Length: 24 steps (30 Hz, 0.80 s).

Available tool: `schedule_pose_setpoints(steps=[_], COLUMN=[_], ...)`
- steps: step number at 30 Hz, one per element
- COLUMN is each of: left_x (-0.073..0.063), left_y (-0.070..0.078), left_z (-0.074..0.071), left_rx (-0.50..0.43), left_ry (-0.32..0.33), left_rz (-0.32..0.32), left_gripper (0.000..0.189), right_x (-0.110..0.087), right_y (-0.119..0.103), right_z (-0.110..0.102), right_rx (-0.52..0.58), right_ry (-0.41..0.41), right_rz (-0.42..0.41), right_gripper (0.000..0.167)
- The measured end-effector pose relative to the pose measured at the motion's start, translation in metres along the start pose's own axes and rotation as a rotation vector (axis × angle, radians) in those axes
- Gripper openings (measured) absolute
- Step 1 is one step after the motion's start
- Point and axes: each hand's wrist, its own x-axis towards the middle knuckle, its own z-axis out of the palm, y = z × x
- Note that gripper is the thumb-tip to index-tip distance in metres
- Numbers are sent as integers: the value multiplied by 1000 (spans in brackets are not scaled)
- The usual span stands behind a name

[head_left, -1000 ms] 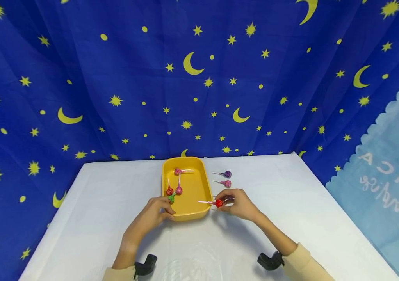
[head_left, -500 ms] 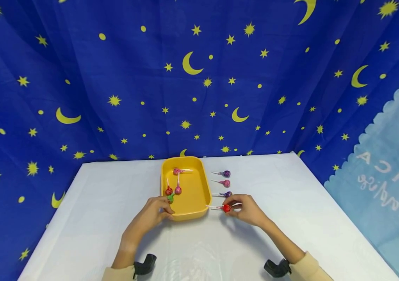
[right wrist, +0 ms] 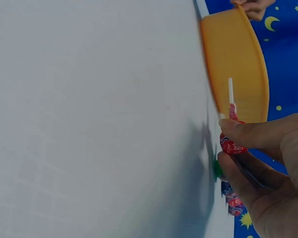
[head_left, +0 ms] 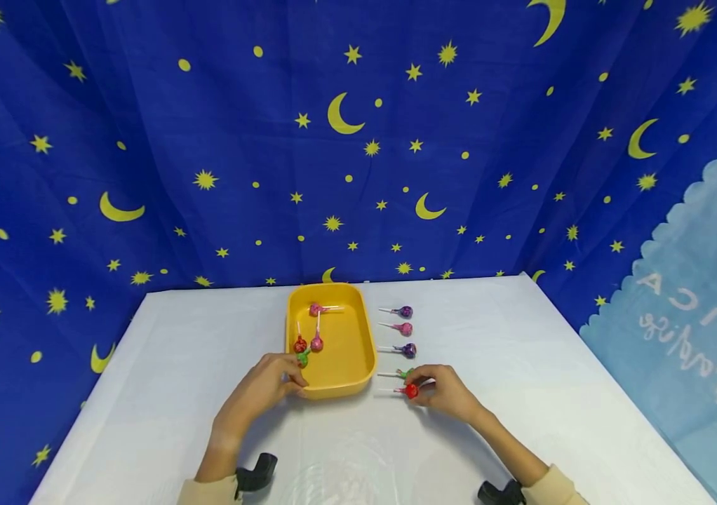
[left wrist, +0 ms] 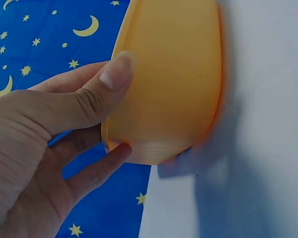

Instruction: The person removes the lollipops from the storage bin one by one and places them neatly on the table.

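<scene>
My right hand (head_left: 443, 394) pinches a red lollipop (head_left: 411, 391) by its wrapped head, the white stick pointing left toward the tub. Just beyond it a green lollipop (head_left: 405, 374) lies on the table, partly covered by the fingers. My left hand (head_left: 268, 384) grips the near left corner of a yellow plastic tub (head_left: 342, 386), thumb on the outer wall in the left wrist view. Inside the tub are a red lollipop (head_left: 299, 344), a green one near the left fingers, and two pink lollipops (head_left: 317, 344).
Right of the tub, a column of lollipops lies with sticks pointing left: a purple lollipop (head_left: 405, 312), a pink lollipop (head_left: 404, 329) and another purple lollipop (head_left: 408, 350). A white-covered table (head_left: 207, 337) runs back to a blue star-patterned curtain (head_left: 358, 140).
My right hand has moved from over the tub's right rim toward the near right with the red lollipop, beside the column. A green lollipop now shows there. The left hand stays on the tub.
</scene>
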Motion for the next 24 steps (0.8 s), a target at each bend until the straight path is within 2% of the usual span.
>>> schedule_pose_setpoints(steps=[7, 15, 24], left_x=[-2, -2, 0], left_y=[0, -3, -5], left_z=[-5, -8, -9], left_rx=[-4, -48, -86], left_ry=[-27, -46, -67], left_rz=[-17, 43, 66], left_gripper=[9, 7, 6], right_x=[-1, -6, -10], right_y=[0, -2, 1], right_z=[5, 2, 1], right_rx=[-28, -70, -95], right_ry=[-8, -6, -13], right_rz=[14, -15, -21], right_gripper=[28, 26, 29])
